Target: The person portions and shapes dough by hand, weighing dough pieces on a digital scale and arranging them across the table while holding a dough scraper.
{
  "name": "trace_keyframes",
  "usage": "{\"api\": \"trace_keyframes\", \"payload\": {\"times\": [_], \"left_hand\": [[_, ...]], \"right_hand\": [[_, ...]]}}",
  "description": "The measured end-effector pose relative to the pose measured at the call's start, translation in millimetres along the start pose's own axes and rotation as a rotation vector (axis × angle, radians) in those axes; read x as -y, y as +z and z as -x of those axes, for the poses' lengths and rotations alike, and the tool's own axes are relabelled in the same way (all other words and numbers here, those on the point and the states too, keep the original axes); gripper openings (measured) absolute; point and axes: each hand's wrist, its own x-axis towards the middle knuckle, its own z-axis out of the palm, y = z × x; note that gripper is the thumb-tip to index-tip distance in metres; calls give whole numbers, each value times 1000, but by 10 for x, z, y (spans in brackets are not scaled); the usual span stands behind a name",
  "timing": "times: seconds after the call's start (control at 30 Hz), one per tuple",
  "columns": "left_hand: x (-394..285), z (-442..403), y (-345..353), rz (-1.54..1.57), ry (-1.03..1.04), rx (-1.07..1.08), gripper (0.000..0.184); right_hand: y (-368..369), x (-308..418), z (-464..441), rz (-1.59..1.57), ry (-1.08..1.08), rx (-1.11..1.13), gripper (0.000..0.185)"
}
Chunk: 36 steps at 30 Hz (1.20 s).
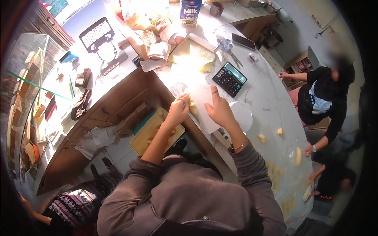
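Observation:
A white sheet (202, 114), paper or card, is held upright-looking in front of me at the counter's edge. My right hand (221, 112) grips its right side, thumb up along the face. My left hand (179, 109) is closed in a pinch by the sheet's left side; what lies between its fingers is hidden. A yellowish folded piece (193, 107) shows between that hand and the sheet. Crumpled whitish wrapping (179, 89) lies just beyond the left fingers. Beside my right hand stands a white kitchen scale (223, 136) with a round plate (242, 115).
A calculator (229, 79), scissors (231, 51), phone (243, 41) and milk carton (190, 13) are on the marble counter. Dough pieces (298, 156) lie to the right, near two people. Another person (75, 204) is at lower left. A yellow tray (155, 135) sits below the counter.

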Motion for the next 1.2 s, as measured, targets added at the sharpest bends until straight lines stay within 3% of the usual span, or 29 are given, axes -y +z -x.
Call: {"api": "trace_keyframes", "payload": {"times": [0.1, 0.2, 0.23, 0.33, 0.43, 0.63, 0.83, 0.93, 1.07, 1.2], "left_hand": [[-60, 88, -83, -59, -31, 19, 48], [-81, 158, -79, -201, 93, 63, 59], [-113, 171, -74, -252, 56, 105, 74], [-129, 183, 14, -285, 33, 41, 80], [-62, 141, 28, -295, 67, 11, 80], [93, 8, 4, -210, 86, 25, 59], [141, -95, 8, -289, 112, -103, 38], [129, -120, -69, -171, -38, -78, 35], [-278, -58, -134, 249, -113, -217, 34], [-584, -144, -61, 159, -56, -184, 33]], "right_hand": [[123, 138, -58, 124, -33, 9, 60], [214, 258, -146, 208, 15, 70, 58], [243, 293, -180, 234, 38, 88, 57], [336, 397, -230, 300, 88, 44, 42], [399, 447, -326, 285, 84, 79, 54], [490, 472, -543, 308, -17, 24, 59], [467, 106, -957, 273, -41, -74, 65], [372, -98, -875, 107, -40, -180, 68], [51, -287, -723, -112, -96, -369, 64], [-548, -416, -512, -160, -72, -660, 63]]}}
